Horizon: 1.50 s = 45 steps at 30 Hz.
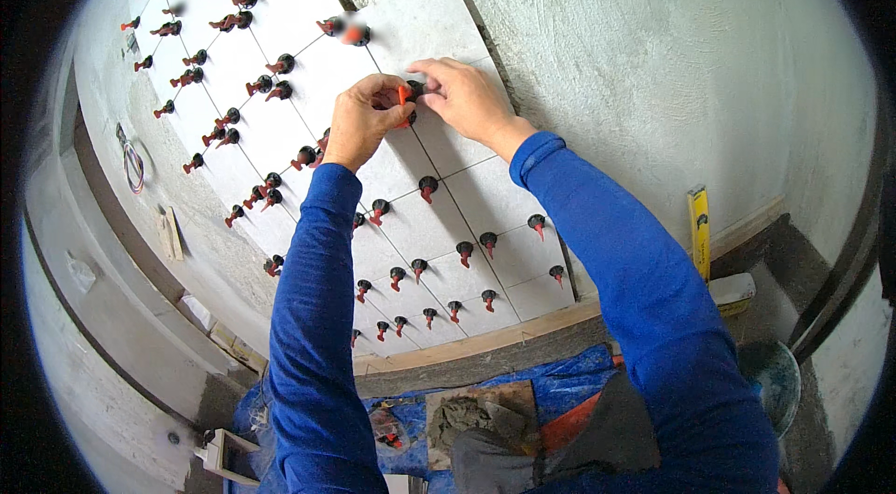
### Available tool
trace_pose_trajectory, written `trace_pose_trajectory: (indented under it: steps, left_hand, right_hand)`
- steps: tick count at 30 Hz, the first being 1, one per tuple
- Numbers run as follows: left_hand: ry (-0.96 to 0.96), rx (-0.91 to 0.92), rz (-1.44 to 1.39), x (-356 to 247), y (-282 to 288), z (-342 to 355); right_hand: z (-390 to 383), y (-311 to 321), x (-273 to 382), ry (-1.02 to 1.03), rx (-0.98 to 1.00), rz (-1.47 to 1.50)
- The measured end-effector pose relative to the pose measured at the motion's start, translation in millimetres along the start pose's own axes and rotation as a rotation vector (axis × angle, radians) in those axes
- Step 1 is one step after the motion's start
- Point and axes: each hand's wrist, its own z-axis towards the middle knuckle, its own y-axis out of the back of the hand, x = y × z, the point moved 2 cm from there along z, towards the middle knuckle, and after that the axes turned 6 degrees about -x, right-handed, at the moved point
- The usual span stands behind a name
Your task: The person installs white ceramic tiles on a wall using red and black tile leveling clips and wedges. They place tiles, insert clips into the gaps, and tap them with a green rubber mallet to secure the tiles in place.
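Both my hands are raised to a wall of pale grey square tiles. My left hand pinches the red handle of a tile leveler between thumb and fingers. My right hand has its fingers closed around the black base of that leveler, at a tile joint. Fingertips partly hide the leveler, and another black and red piece shows just below it. Above my left hand, two more levelers sit on the joint, one with a blurred red handle. A leveler is fixed below the hands.
Many similar levelers dot the joints to the left and below. Bare plaster lies right of the tiles. A yellow spirit level leans at the right, near a bucket. Grey mortar sits on a board over blue sheeting.
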Motion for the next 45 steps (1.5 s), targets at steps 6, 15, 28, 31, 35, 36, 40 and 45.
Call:
trace_pose_trajectory:
  steps: [6, 15, 28, 31, 35, 36, 40, 45]
  left_hand:
    - [-0.059, -0.111, 0.075, 2.8, -8.9, -4.5]
    - [-0.130, -0.255, 0.156, -0.6, -12.7, -10.2]
    - [-0.068, -0.273, 0.132, 0.5, -14.4, -13.4]
    - [-0.040, -0.237, 0.155, -0.5, -13.9, -12.6]
    - [-0.033, -0.224, 0.117, -2.6, -13.3, -11.8]
    - [-0.042, -0.225, 0.124, -3.3, -12.8, -11.8]
    - [-0.049, -0.219, 0.158, -3.5, -12.7, -12.4]
    - [-0.041, -0.237, 0.113, -1.8, -15.0, -12.7]
  right_hand:
    - [1.5, -8.2, -1.9, 0.125, -0.012, -0.137]
    - [4.0, -7.6, 0.2, 0.116, -0.006, -0.218]
    - [27.7, -1.5, -4.7, 0.194, 0.269, -0.221]
    - [31.4, 0.1, -5.4, 0.172, 0.318, -0.258]
    - [31.8, 1.3, -2.9, 0.139, 0.249, -0.148]
    - [35.7, 1.1, -1.7, 0.177, 0.279, -0.153]
    - [48.5, 3.4, -1.1, 0.172, 0.446, -0.218]
    - [44.6, 2.6, -0.3, 0.181, 0.325, -0.250]
